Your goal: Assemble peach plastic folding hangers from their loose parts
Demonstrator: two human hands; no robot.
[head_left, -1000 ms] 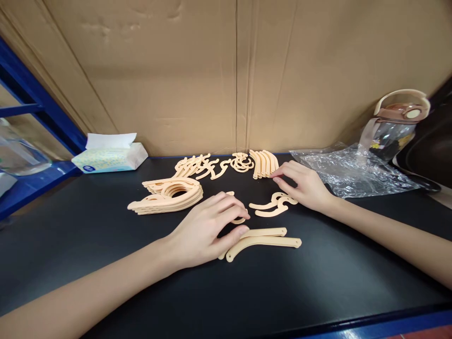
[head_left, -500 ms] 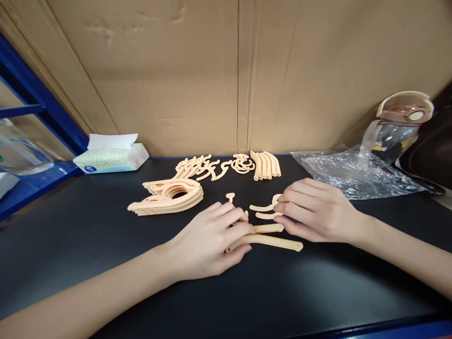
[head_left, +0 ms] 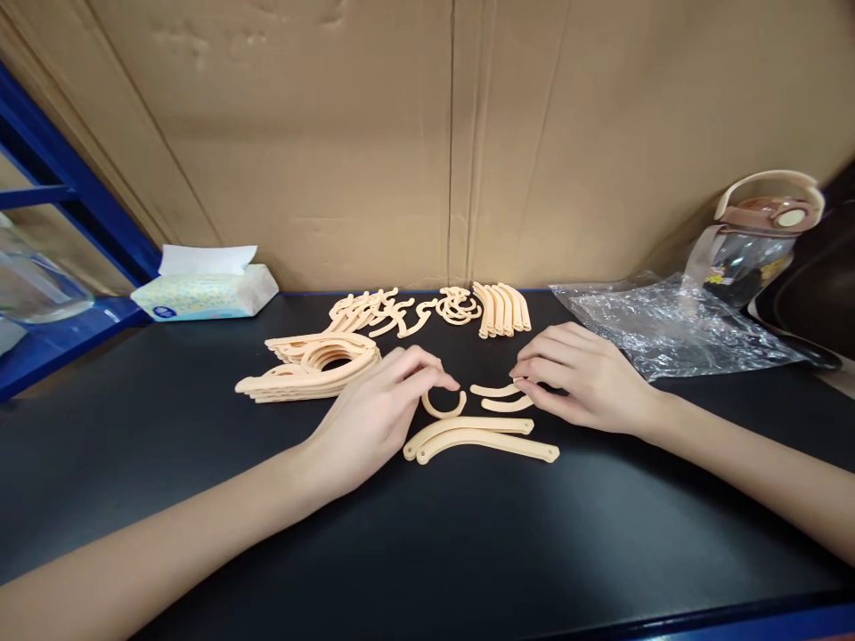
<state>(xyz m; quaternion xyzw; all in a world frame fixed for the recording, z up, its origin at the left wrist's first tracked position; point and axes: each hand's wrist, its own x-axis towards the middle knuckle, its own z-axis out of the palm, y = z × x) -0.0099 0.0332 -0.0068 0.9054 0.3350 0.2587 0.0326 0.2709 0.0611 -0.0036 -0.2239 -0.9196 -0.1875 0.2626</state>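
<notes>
My left hand (head_left: 380, 405) has its fingers closed at the top of a beige plastic hook (head_left: 444, 413); the hook's upper end is hidden behind them. Just below lie two long curved beige hanger arms (head_left: 491, 441), side by side and untouched. My right hand (head_left: 588, 374) has its fingertips pinched together at the right ends of two short curved beige strips (head_left: 498, 405). Those ends are partly covered by the fingers. Beyond my left hand rests a stack of beige folded hangers (head_left: 307, 383).
Along the back lie loose forked parts (head_left: 364, 312), a pile of hooks (head_left: 458, 305) and a row of hanger arms (head_left: 502, 310). A tissue pack (head_left: 207, 292) is at the left. Clear plastic bag (head_left: 655, 325) and drinking bottle (head_left: 754, 254) stand back right.
My left hand has left the long hanger arms and moved up and left to the hook. The arms have shifted left and lie closer together. My right hand has shifted slightly up and left.
</notes>
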